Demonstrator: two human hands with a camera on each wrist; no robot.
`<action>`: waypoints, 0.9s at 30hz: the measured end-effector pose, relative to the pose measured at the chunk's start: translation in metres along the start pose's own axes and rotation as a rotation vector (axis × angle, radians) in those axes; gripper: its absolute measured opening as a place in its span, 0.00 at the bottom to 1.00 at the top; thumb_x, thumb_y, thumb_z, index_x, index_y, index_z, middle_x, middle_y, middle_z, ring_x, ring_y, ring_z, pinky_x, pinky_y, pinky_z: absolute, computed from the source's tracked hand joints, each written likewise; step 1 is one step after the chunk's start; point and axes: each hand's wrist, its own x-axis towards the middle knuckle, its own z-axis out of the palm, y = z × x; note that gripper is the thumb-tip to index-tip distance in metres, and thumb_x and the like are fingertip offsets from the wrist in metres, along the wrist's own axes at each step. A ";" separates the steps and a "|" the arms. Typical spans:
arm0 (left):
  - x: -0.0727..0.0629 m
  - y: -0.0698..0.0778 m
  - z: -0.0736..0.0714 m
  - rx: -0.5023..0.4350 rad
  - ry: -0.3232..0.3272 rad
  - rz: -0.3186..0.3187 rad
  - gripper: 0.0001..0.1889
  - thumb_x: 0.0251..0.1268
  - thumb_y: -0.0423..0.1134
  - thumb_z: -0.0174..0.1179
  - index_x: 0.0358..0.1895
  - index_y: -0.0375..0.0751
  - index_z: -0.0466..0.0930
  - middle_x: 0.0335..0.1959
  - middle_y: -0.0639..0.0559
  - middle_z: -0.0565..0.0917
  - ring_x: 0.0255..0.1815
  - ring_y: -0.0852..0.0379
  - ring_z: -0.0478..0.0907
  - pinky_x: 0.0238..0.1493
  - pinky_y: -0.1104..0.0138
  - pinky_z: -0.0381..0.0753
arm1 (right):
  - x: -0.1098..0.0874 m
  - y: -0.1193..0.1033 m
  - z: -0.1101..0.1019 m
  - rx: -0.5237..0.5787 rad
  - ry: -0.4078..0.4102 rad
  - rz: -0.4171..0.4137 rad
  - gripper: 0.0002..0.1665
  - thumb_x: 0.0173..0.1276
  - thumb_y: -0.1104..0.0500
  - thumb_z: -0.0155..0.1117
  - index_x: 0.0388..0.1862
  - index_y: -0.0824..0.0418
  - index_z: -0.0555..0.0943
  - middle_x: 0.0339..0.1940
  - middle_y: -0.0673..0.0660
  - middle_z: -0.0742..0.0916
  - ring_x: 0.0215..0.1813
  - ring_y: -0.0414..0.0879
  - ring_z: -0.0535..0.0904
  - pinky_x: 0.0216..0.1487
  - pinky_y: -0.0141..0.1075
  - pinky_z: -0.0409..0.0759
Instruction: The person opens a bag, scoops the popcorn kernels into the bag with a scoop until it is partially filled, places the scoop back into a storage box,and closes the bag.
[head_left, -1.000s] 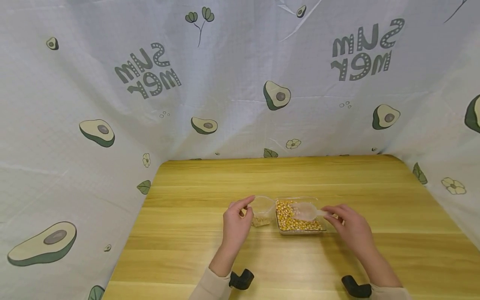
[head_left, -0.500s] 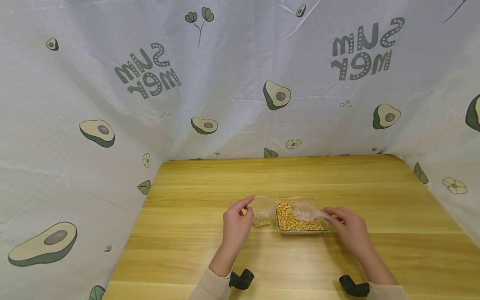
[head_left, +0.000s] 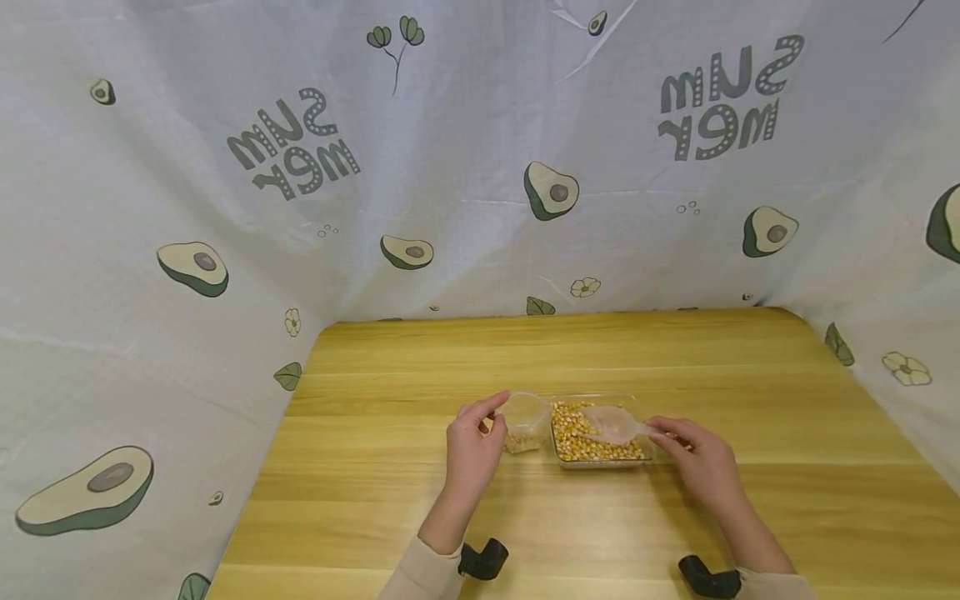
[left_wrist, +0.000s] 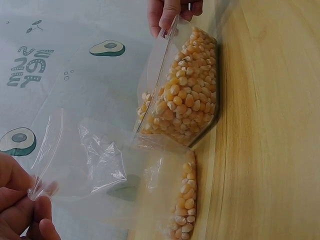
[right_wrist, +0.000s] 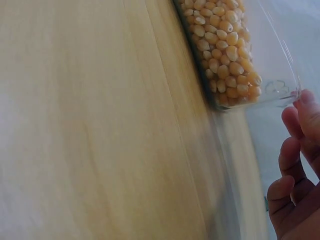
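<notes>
My left hand (head_left: 474,442) pinches the upper edge of a clear plastic bag (head_left: 527,410), whose mouth gapes open. A small layer of corn kernels (left_wrist: 186,200) lies in the bottom of this bag, on the table. Beside it, to the right, stands a clear rectangular glass container (head_left: 606,465) holding many yellow corn kernels (head_left: 572,432). My right hand (head_left: 703,462) grips the handle of a translucent scoop (head_left: 613,423) between thumb and fingers. The scoop's bowl points left, its front end among the kernels in the container. The right wrist view hides most of the scoop.
The wooden table (head_left: 420,367) reaches back to a white curtain (head_left: 480,167) printed with avocados, which hangs behind and at both sides. Black wrist mounts (head_left: 483,559) sit at both sleeves.
My right hand has shifted very slightly left and down with the scoop, which stays in the kernels. The left hand and the bag have held still.
</notes>
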 end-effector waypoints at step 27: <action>0.000 -0.001 0.000 0.003 0.000 0.005 0.17 0.66 0.27 0.58 0.53 0.43 0.87 0.38 0.41 0.85 0.30 0.62 0.66 0.25 0.75 0.64 | -0.004 -0.001 -0.012 0.075 -0.010 0.087 0.13 0.71 0.56 0.65 0.51 0.57 0.87 0.38 0.18 0.77 0.35 0.23 0.72 0.30 0.26 0.75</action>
